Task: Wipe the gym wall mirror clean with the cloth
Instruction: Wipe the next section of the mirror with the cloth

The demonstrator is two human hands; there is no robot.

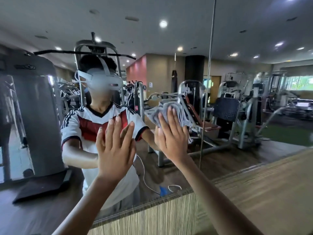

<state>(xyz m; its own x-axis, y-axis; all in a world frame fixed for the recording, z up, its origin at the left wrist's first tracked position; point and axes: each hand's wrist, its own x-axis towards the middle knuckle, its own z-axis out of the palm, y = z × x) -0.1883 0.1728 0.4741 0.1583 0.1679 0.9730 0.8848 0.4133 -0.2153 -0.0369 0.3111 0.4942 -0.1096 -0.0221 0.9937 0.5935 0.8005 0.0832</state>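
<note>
The gym wall mirror (169, 73) fills most of the view and reflects the room and a person wearing a headset. My left hand (116, 146) lies flat against the glass, fingers straight and pointing up. Just to its right, my right hand (172, 134) presses a grey-and-white patterned cloth (179, 109) onto the mirror with straight fingers. The cloth sticks out above and to the right of the fingertips and looks blurred by motion.
A vertical seam (207, 92) between mirror panels runs just right of the cloth. A striped wood-look ledge (237, 197) borders the mirror's lower edge. Gym machines, a dark mat and a white cable appear only as reflections.
</note>
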